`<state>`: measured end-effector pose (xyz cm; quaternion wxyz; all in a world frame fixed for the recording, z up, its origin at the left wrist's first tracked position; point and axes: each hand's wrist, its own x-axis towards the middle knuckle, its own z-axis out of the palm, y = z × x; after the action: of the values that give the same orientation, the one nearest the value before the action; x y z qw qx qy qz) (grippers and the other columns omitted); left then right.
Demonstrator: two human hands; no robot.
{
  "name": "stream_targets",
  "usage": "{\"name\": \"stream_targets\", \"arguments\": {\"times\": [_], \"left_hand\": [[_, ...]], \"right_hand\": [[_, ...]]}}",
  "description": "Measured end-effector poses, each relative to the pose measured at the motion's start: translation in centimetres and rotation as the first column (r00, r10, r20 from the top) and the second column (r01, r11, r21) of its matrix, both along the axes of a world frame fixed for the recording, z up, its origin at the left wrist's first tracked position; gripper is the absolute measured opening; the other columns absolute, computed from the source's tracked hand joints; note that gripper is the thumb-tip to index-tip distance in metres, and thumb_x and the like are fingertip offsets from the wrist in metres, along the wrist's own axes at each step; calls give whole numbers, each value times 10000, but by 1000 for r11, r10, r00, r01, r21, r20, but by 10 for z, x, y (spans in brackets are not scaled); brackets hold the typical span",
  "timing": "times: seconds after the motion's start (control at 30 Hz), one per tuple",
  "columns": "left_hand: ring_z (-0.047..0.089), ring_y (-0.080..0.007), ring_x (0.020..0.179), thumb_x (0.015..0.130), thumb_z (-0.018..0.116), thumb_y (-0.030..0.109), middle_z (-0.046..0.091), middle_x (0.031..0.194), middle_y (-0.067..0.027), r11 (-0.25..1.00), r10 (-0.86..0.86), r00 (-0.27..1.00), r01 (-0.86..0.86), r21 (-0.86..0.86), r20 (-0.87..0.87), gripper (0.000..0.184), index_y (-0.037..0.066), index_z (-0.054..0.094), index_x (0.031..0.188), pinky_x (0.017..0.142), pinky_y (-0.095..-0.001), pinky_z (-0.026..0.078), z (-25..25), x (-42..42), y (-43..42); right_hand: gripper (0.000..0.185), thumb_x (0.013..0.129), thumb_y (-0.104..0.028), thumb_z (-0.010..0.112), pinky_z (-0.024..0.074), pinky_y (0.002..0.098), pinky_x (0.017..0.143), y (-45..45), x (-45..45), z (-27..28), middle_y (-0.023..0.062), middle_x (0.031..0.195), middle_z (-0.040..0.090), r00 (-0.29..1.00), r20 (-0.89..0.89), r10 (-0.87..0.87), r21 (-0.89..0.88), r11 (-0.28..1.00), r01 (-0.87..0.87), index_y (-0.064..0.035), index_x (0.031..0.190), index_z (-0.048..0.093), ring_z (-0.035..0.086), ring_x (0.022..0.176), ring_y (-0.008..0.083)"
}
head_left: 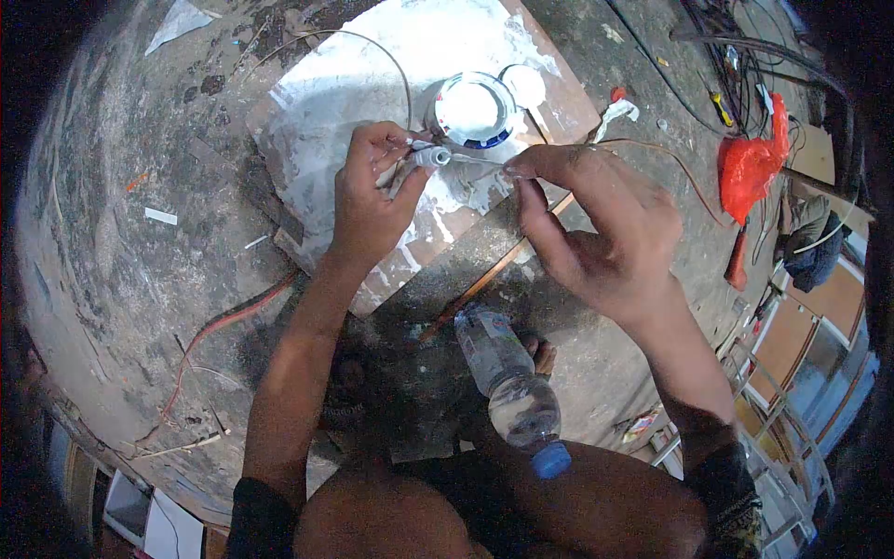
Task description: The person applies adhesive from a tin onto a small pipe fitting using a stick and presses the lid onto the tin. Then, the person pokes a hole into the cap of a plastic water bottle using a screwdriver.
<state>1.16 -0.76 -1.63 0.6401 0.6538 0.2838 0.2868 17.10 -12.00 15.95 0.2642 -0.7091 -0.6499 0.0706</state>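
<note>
My left hand is closed around a small white cylindrical fitting, whose round open end faces right. From the fitting a thin whitish strip runs across to my right hand, pinched between thumb and forefinger. Both hands are above a white-smeared board on the floor. Just beyond them stands an open round tub with a blue-marked rim, and a white round lid or patch lies beside it.
A clear water bottle with a blue cap is near my legs. A brown strip or rod lies along the board's near edge. To the right are a red plastic bag, a yellow-handled tool and dark cables.
</note>
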Motion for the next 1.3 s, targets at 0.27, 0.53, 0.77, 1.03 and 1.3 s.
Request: {"name": "stream_targets", "arguments": {"times": [0.27,0.53,0.77,1.03,1.3], "left_hand": [[668,-245,1092,831,707,-78,640,1088,-150,1000,-6,1000,6,4,1,409,27,478,1152,984,-375,539,1,-1,0],[661,-240,1103,828,711,-83,638,1127,-154,999,-11,999,12,43,-38,415,33,479,1152,989,-373,535,5,-1,1],[656,-230,1108,841,716,-66,640,1124,-153,999,0,1000,-1,-38,-14,406,35,481,1156,1010,-382,530,2,-1,0],[658,-230,1110,852,699,-101,638,1140,-145,1000,-12,1000,12,-2,-16,415,41,456,1157,952,-334,550,-2,-1,1],[652,-235,1122,852,685,-112,639,1159,-158,999,-37,999,37,1,-11,437,49,433,1170,961,-340,546,2,-1,3]], "right_hand": [[210,757,20,763,555,308,688,0,-1,2,106,887,725,1000,30,8,-59,998,-6,-26,956,713,720,767,245],[214,757,21,762,554,319,692,2,-1,1,105,895,722,1000,24,15,-46,999,-14,-30,959,712,721,778,253],[232,787,-34,720,535,408,624,2,0,-24,122,783,635,1000,6,21,-57,998,-21,-65,1002,638,659,709,309],[217,808,-56,691,542,436,673,25,34,-47,148,805,675,995,97,-5,-97,995,14,-70,1019,643,668,739,355],[91,838,-41,670,527,266,664,38,35,-48,53,751,683,823,-433,-368,-91,926,366,26,898,665,632,689,86]]}}
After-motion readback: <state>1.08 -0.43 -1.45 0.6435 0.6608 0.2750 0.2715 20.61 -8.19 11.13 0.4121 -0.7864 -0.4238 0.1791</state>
